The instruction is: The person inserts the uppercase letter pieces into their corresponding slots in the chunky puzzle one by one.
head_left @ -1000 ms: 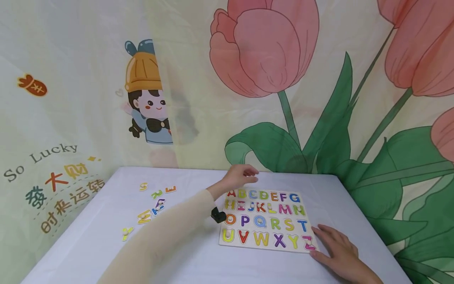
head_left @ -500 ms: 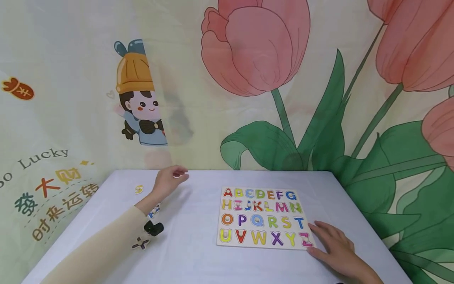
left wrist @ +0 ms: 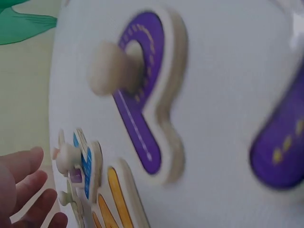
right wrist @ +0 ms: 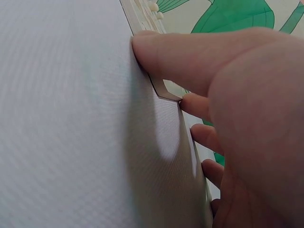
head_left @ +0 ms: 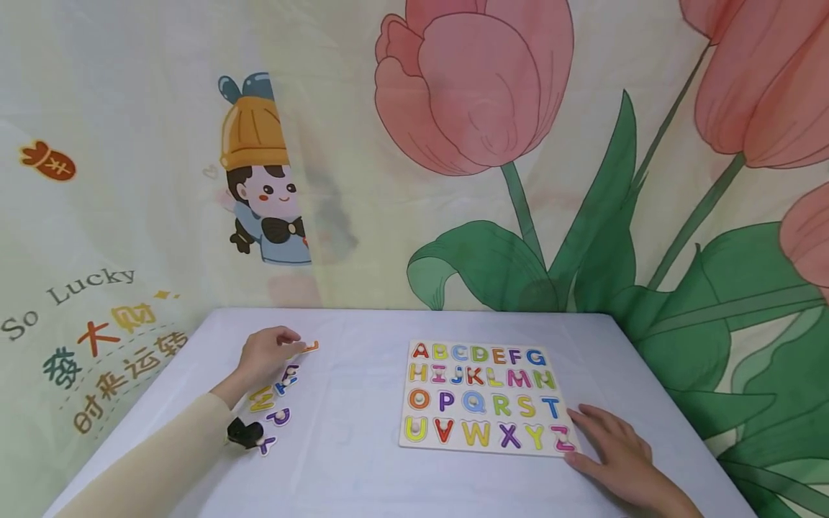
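Note:
My left hand (head_left: 268,352) is over the loose letter pieces at the left of the table. Its fingertips come close to an orange letter piece (head_left: 312,347); contact cannot be made out. In the left wrist view the fingers (left wrist: 31,194) are loosely spread, no piece visible between them. A purple P piece (left wrist: 151,114) with a round knob fills the middle of that view. My right hand (head_left: 612,457) rests at the near right corner of the alphabet puzzle board (head_left: 476,457), thumb against the near edge, index finger by the right edge.
Near the left hand lie a purple letter piece (head_left: 290,374), a yellow letter piece (head_left: 262,398) and another purple piece (head_left: 265,446). A black wrist camera (head_left: 245,434) partly covers the last. Behind the white table (head_left: 363,432) hangs a tulip-printed cloth (head_left: 350,151).
My left hand has moved from above the board's top left, across to the left and then down to the loose letters. The right hand has stayed at the board's corner.

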{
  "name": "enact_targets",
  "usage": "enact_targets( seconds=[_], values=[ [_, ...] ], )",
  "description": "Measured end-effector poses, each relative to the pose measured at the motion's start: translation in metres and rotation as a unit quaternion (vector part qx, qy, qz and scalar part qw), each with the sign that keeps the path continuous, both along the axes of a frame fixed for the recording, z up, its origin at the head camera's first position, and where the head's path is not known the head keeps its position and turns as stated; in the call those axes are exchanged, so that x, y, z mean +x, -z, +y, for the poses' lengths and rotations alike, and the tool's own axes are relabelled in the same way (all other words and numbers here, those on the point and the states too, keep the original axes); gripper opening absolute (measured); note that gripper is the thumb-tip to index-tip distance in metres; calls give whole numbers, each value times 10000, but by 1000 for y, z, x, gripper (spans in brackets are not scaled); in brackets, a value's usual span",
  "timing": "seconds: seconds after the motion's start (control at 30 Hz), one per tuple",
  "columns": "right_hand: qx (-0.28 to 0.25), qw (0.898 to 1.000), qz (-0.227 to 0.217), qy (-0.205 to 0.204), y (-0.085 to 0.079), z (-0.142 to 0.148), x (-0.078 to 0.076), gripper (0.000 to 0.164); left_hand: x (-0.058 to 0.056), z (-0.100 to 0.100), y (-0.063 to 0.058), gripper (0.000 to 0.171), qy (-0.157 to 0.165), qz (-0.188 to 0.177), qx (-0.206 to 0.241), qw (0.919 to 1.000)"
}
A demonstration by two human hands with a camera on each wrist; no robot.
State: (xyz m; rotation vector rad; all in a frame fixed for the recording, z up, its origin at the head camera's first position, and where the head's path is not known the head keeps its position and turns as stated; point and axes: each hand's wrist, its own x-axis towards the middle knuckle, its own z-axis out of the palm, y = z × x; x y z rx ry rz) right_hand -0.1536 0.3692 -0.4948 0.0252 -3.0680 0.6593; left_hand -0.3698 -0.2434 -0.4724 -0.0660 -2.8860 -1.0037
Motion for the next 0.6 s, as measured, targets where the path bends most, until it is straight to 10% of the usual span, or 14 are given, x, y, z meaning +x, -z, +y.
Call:
enact_targets(
  seconds=[0.6],
  values=[
    [-129,9999,28,-17,3,1,2,84,-9,15,-4,18,80,-307,-549,9980]
  ],
)
